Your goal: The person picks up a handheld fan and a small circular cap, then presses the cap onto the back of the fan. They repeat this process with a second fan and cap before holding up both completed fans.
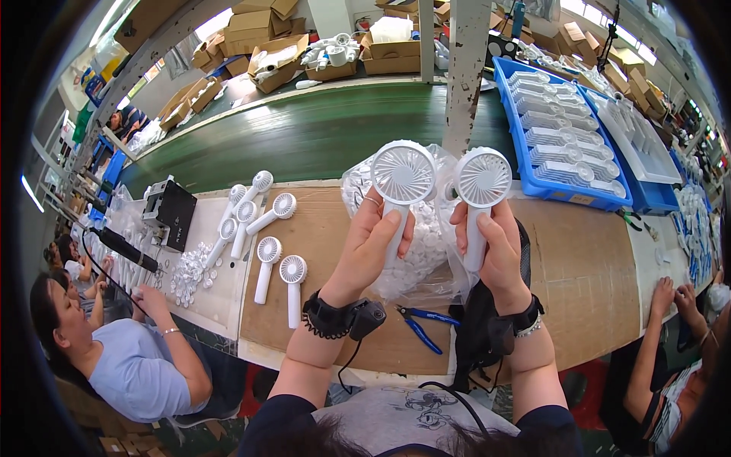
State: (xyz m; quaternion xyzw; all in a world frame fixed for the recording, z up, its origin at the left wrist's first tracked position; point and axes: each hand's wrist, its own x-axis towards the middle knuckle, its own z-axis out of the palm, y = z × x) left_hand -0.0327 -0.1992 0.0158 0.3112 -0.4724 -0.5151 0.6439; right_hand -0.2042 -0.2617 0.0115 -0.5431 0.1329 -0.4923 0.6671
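Left hand (371, 242) grips one white fan (402, 183) (right hand (496, 247) another (481, 190)).

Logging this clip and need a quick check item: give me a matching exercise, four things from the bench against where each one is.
Things:
1. Pliers
2. Blue tray
3. Fan in left hand
4. Bag of white parts

Places:
A. Held up in front of the bag
B. Flat on the cardboard between the wrists
C. Far right of the bench, filled with fans
D. On the cardboard behind both hands

Pairs: 1-B, 2-C, 3-A, 4-D
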